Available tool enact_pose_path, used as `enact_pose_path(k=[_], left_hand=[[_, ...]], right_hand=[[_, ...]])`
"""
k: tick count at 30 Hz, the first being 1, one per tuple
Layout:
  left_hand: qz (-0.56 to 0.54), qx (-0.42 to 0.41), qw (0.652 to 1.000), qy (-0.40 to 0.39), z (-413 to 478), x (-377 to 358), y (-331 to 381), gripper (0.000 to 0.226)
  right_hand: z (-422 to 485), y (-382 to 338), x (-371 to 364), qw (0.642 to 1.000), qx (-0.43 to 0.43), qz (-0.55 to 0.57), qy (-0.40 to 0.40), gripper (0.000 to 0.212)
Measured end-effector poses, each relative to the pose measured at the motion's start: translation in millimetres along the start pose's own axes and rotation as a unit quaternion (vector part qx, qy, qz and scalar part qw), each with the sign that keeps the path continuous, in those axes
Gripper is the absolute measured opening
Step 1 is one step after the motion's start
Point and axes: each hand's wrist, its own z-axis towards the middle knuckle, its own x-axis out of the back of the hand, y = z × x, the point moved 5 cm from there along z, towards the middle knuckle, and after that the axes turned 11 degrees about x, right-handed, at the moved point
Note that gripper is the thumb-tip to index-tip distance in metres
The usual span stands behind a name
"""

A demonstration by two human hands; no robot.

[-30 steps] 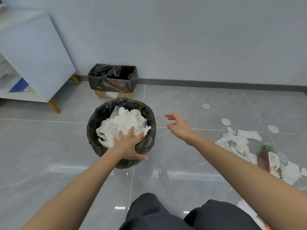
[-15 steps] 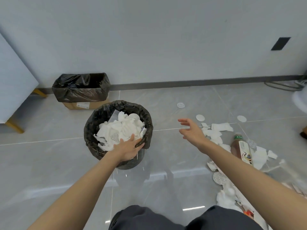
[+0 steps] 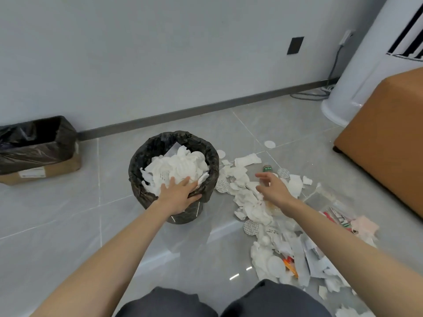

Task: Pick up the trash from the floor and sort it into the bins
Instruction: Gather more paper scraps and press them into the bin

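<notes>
A round bin with a black liner (image 3: 146, 156) stands on the floor, heaped with white paper scraps (image 3: 176, 168). My left hand (image 3: 177, 194) lies flat on the paper at the bin's near rim, fingers straight, thumb over the rim. My right hand (image 3: 273, 187) hovers with fingers loosely spread and holds nothing, above a spread of white paper trash (image 3: 251, 200) to the right of the bin. A bottle with a green cap (image 3: 267, 168) lies just beyond my right fingers, mostly hidden by the hand.
A cardboard box lined with a black bag (image 3: 39, 154) sits by the wall at left. More torn paper, wrappers and an orange item (image 3: 290, 266) trail toward the lower right. A brown ottoman (image 3: 386, 143) and a white appliance base (image 3: 357, 72) stand at right.
The view has swung right, bringing more litter and the ottoman into sight. My right hand has moved right and down over the paper pile. My left hand stays pressed on the bin's paper.
</notes>
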Motion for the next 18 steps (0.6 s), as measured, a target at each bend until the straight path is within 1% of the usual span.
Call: enact_pose_path(k=[2,4,6,8,11,12,14,16,18], left_hand=[[-0.014,0.001,0.999,0.041,-4,8,13,0.073],[-0.035,-0.007,0.995,0.09,-7,20,27,0.095],[-0.044,-0.021,0.989,0.137,-9,34,38,0.107],[-0.05,-0.058,0.98,0.183,-9,48,55,0.103],[-0.063,-0.135,0.965,0.218,-9,64,92,0.079],[-0.056,-0.154,0.962,0.216,-8,68,104,0.071],[-0.045,-0.17,0.967,0.182,-3,64,130,0.061],[-0.02,-0.17,0.978,0.118,3,50,154,0.058],[0.026,-0.183,0.981,0.065,8,30,174,0.058]], right_hand=[[-5,16,14,1.0,-0.013,0.001,0.016,0.042],[-11,33,28,0.999,-0.031,0.007,0.025,0.041],[-16,46,37,0.999,-0.043,0.001,0.028,0.04],[-21,59,46,0.998,-0.049,-0.008,0.031,0.04],[-29,78,57,0.998,-0.052,-0.019,0.033,0.037],[-30,84,59,0.998,-0.052,-0.025,0.031,0.037],[-36,99,62,0.997,-0.06,-0.04,0.023,0.039],[-41,115,62,0.996,-0.068,-0.049,0.012,0.04],[-44,130,59,0.996,-0.063,-0.066,-0.002,0.041]])
